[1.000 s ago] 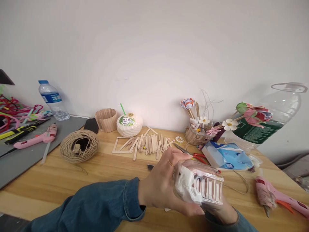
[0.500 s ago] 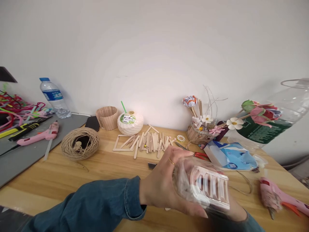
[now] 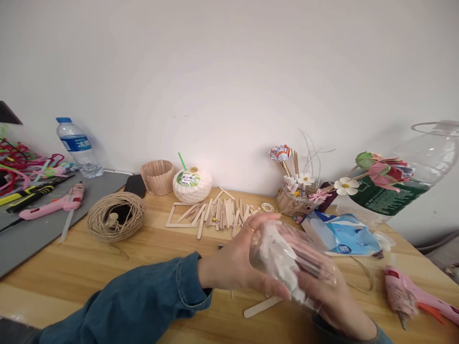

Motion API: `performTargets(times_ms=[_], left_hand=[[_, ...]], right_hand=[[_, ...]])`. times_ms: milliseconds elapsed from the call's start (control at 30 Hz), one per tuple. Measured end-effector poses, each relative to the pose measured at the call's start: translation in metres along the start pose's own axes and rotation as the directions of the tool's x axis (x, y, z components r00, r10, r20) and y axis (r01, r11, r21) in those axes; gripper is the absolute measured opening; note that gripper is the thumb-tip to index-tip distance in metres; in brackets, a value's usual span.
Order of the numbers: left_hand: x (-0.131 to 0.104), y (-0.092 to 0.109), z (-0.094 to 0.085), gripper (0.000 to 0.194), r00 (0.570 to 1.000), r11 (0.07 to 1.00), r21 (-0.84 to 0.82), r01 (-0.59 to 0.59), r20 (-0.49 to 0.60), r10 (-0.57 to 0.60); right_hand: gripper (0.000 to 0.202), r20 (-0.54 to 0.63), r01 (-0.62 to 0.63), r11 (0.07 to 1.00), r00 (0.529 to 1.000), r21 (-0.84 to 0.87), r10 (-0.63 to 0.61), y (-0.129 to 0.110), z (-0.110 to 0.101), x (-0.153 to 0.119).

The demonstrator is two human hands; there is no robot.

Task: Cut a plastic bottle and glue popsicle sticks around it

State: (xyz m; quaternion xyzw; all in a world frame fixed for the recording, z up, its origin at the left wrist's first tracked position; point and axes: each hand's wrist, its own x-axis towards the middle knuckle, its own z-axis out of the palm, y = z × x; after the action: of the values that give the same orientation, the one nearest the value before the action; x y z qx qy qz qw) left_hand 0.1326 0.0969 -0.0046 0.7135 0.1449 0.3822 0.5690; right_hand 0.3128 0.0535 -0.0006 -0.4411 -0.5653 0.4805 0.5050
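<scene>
Both hands are around a clear plastic container [image 3: 315, 253] held above the table, blurred by motion. My left hand [image 3: 238, 260], with a ring on one finger, grips its left side, fingers over the top and thumb below. My right hand [image 3: 328, 294] closes on its right side, partly seen through the plastic. Something white and crumpled, like a wipe [image 3: 276, 255], shows at the container's near left; whether it lies inside or outside I cannot tell. Below the hands a single wooden craft stick [image 3: 261, 307] lies on the table.
A heap of craft sticks [image 3: 224, 212], a twine coil [image 3: 116, 217], a stick-walled cup [image 3: 157, 177] and a coconut with a straw [image 3: 192, 185] stand behind. Pink glue guns [image 3: 401, 291] lie at both sides. At right are a blue packet [image 3: 349, 236], flowers and a large bottle [image 3: 385, 193].
The container has turned in my hands, its ribbed face no longer toward me. The white crumpled material and my right hand now show more. A craft stick has come into sight below.
</scene>
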Motion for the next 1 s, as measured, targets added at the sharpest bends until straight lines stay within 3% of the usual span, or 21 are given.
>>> performTargets(times_ms=[67, 133, 200, 300, 400, 467, 533, 667, 800, 900, 1000], left_hand=[[-0.001, 0.001, 0.0, 0.099, 0.999, 0.998, -0.055, 0.021, -0.04, -0.023], [-0.002, 0.002, -0.001, 0.102, 0.998, 1.0, -0.014, 0.008, -0.054, -0.009], [-0.001, 0.002, -0.003, 0.103, 0.999, 0.998, 0.058, -0.03, -0.029, 0.032], [0.001, 0.0, -0.007, 0.1, 0.991, 0.979, 0.155, -0.13, 0.01, 0.13], [0.003, -0.004, -0.011, 0.09, 0.981, 0.958, 0.219, -0.188, -0.002, 0.193], [0.004, -0.006, -0.013, 0.087, 0.974, 0.947, 0.239, -0.214, -0.018, 0.224], [0.005, -0.009, -0.014, 0.088, 0.965, 0.934, 0.255, -0.249, -0.02, 0.262], [0.005, -0.011, -0.012, 0.088, 0.94, 0.894, 0.319, -0.316, -0.02, 0.339], [0.006, -0.011, -0.01, 0.091, 0.929, 0.85, 0.397, -0.347, 0.023, 0.368], [0.007, -0.008, -0.009, 0.09, 0.932, 0.842, 0.41, -0.35, 0.062, 0.357], [0.008, -0.007, -0.009, 0.089, 0.926, 0.841, 0.392, -0.373, 0.106, 0.362]], right_hand=[[0.047, 0.119, 0.095, 0.988, 0.99, -0.119, -0.08, -0.002, -0.002, 0.002], [0.039, 0.151, 0.11, 0.985, 0.984, -0.133, -0.089, -0.006, 0.0, 0.004], [0.024, 0.105, 0.036, 0.998, 0.994, -0.043, -0.032, -0.009, 0.004, 0.005], [0.026, 0.031, -0.132, 0.978, 0.991, 0.161, 0.129, -0.011, 0.013, 0.002], [0.029, 0.134, -0.311, 0.879, 0.95, 0.362, 0.281, -0.01, 0.02, -0.002], [0.03, 0.224, -0.347, 0.816, 0.936, 0.463, 0.271, -0.007, 0.022, -0.005], [0.028, 0.238, -0.337, 0.791, 0.939, 0.511, 0.246, -0.004, 0.024, -0.006], [0.035, 0.157, -0.328, 0.827, 0.945, 0.457, 0.288, -0.002, 0.026, -0.007], [0.043, 0.109, -0.312, 0.919, 0.95, 0.24, 0.294, -0.005, 0.021, -0.009], [0.04, 0.135, -0.249, 0.963, 0.963, 0.107, 0.234, -0.008, 0.014, -0.01], [0.04, 0.201, -0.26, 0.952, 0.953, 0.16, 0.227, -0.007, 0.012, -0.011]])
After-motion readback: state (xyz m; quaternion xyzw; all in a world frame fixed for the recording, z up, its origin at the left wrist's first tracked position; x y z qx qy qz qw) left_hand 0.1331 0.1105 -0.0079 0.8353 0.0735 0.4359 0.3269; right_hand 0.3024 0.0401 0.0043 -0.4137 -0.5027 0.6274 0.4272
